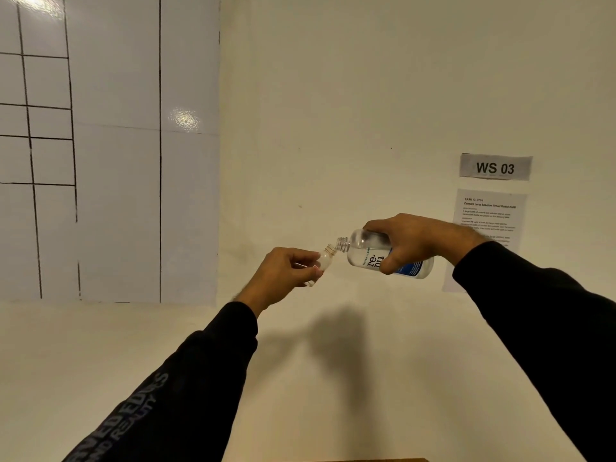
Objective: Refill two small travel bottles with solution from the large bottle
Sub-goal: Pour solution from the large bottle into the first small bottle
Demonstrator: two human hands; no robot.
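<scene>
**Pouring held in mid-air, mouth to mouth**

Nearest the camera, two dark sleeves reach forward and up. The left hand (283,268) has its fingers and thumb curled round a small travel bottle (321,263), pinching it about the body and tilting its open, threaded mouth up and to the right. The bottle is clear and looks light; it would likely be slick if solution runs down it, so a hold low on the body, clear of the neck, seems the safer one.

Just beside it, the right hand (411,243) wraps the large bottle (376,253) from above, with the thumb under the label, and holds it tipped close to horizontal. Its uncapped neck sits just above and almost touching the small bottle's mouth. Clear liquid lies along its lower side. Whether a stream is passing cannot be told. Being partly full, it is judged the heavier of the two, and its load will shift as it tips; the mid-body hold suits that.

Only one travel bottle is in view, and no caps.

Behind, on the wall, hang a "WS 03" sign (495,167) and a printed task sheet (490,211); to the left stands a gridded white board (110,145).
</scene>
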